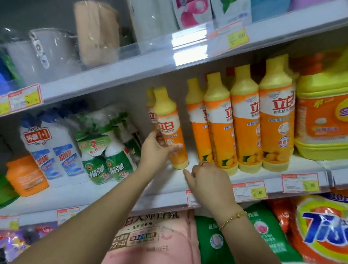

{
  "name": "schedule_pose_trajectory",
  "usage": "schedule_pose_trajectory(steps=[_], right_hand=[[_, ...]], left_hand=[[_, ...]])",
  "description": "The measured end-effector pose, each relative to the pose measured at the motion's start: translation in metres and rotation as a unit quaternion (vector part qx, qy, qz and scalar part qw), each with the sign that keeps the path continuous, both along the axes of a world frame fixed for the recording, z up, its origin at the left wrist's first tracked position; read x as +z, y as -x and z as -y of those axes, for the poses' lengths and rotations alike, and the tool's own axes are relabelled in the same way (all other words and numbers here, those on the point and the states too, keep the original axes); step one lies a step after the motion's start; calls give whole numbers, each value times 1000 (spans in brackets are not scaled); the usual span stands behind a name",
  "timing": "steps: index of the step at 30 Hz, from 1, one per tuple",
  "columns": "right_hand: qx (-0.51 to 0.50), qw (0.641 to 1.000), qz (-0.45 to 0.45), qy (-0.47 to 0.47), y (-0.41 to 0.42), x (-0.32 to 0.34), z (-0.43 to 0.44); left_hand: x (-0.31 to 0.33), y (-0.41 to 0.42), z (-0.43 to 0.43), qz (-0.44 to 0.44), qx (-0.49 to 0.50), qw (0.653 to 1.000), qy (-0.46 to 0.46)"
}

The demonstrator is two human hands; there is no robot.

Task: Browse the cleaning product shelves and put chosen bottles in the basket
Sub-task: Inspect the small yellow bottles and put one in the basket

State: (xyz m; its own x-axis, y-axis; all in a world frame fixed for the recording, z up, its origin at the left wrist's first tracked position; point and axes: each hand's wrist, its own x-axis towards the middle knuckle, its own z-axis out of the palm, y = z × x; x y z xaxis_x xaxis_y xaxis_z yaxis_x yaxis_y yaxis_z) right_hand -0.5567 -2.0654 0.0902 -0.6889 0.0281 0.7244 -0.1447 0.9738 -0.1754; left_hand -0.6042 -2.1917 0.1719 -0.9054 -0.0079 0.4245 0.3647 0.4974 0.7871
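One small dish soap bottle (172,129) is the pick here. The left hand (156,149) has fingers and thumb wrapped around its lower half. It leans left, top tipped away from the row of taller bottles (243,123) beside it, probably so the label can be read (same brand, smaller size). Its base is right at the middle shelf (167,183); can't tell if it's touching. The right hand (209,181) hovers just beside that base, loosely curled, holding nothing, likely ready to steady it. Basket isn't in view, so the bottle's not in it yet.
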Motion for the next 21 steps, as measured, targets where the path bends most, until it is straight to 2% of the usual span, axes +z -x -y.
schedule_pose_trajectory(steps=[3,8,14,21], right_hand=[[-6,999,-49,15,8,-8,0],[-7,994,-105,19,12,-18,1],[-5,991,-135,14,14,-23,-1],[-9,989,-150,6,13,-24,-1]], left_hand=[[-1,24,-13,8,4,1000,-4],[-5,51,-21,-18,18,999,45],[8,67,-20,-18,40,973,225],[12,84,-27,-9,58,956,288]])
